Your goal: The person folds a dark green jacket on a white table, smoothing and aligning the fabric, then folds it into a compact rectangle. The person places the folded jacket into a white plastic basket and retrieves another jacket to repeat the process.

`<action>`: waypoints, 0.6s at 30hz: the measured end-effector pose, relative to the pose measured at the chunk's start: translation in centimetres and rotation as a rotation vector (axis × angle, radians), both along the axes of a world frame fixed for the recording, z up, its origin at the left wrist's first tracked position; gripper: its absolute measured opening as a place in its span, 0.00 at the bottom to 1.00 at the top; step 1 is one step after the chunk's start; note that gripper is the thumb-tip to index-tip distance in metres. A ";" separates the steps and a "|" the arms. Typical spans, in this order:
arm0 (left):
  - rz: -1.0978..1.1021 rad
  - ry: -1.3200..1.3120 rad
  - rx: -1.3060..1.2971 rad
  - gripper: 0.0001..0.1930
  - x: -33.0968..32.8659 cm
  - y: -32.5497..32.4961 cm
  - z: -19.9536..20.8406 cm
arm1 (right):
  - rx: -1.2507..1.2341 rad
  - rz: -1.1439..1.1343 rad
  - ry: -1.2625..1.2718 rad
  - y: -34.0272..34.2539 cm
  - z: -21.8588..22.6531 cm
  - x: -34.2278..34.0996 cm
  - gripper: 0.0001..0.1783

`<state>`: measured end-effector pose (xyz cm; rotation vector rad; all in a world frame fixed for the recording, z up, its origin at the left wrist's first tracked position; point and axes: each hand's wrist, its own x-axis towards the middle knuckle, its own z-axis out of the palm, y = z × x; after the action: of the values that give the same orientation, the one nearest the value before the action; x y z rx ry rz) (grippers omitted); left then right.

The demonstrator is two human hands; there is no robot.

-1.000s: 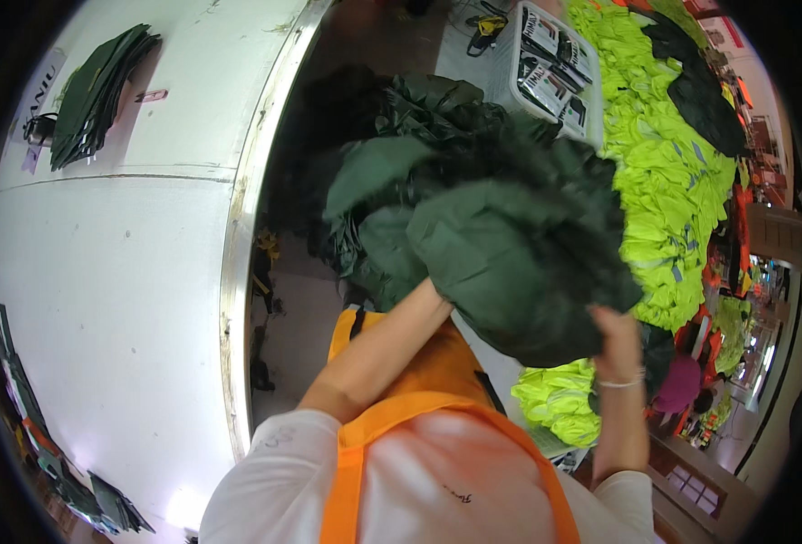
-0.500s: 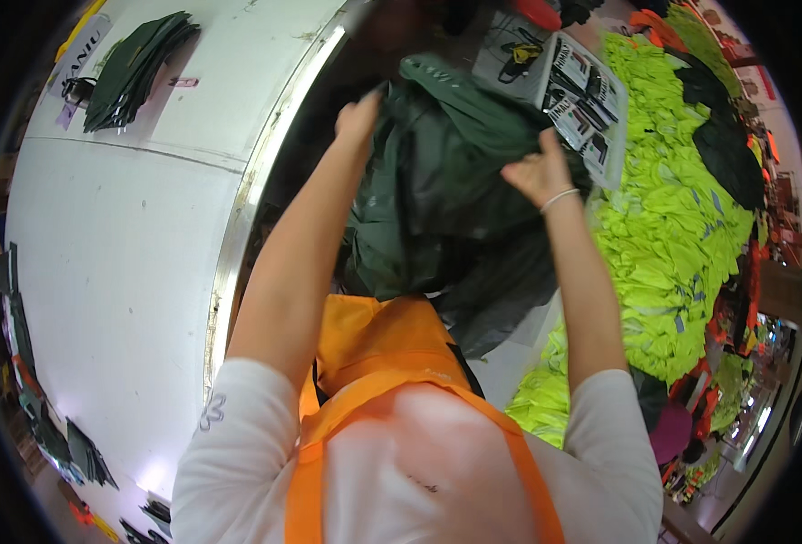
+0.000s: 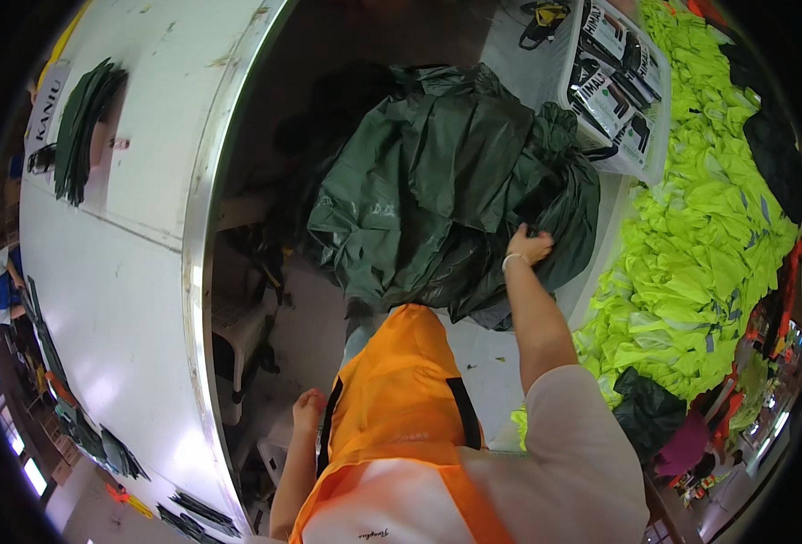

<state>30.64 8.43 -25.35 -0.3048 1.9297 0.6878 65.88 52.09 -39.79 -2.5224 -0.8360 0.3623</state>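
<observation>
A big heap of dark green, slightly shiny rainwear fabric (image 3: 437, 172) lies in front of me, bunched and creased. On its near right side is my right hand (image 3: 530, 246), fingers curled on a fold of a dark green garment; their tips are partly hidden. My left hand (image 3: 308, 410) hangs low beside my orange apron (image 3: 401, 372), apart from the heap. Its fingers are curled in and nothing shows in them.
A long white table (image 3: 138, 299) with a metal edge runs along my left, carrying a stack of dark green pieces (image 3: 86, 131). At the far right stands a clear plastic bin (image 3: 662, 118) of packaged goods. Neon yellow garments (image 3: 682, 272) are piled along the right.
The dark green fabric, held up between both hands before, now rests on the heap. My left hand has let go and dropped to my side; my right hand has come lower and nearer.
</observation>
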 end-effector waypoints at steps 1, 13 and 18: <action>-0.020 -0.009 0.043 0.14 0.5 0.1 0.0 | -0.027 -0.057 -0.117 2.3 1.8 0.3 0.37; -0.481 0.032 0.273 0.16 1.6 11.6 -0.9 | -0.077 0.666 0.299 -3.6 6.7 -5.1 0.07; -0.623 -0.058 0.497 0.28 6.6 25.2 2.2 | -0.420 1.180 0.709 -18.2 14.0 -10.8 0.09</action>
<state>37.29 33.61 -23.19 0.5576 1.6010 0.6899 55.08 33.87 -25.78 -1.6293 -1.9322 1.7892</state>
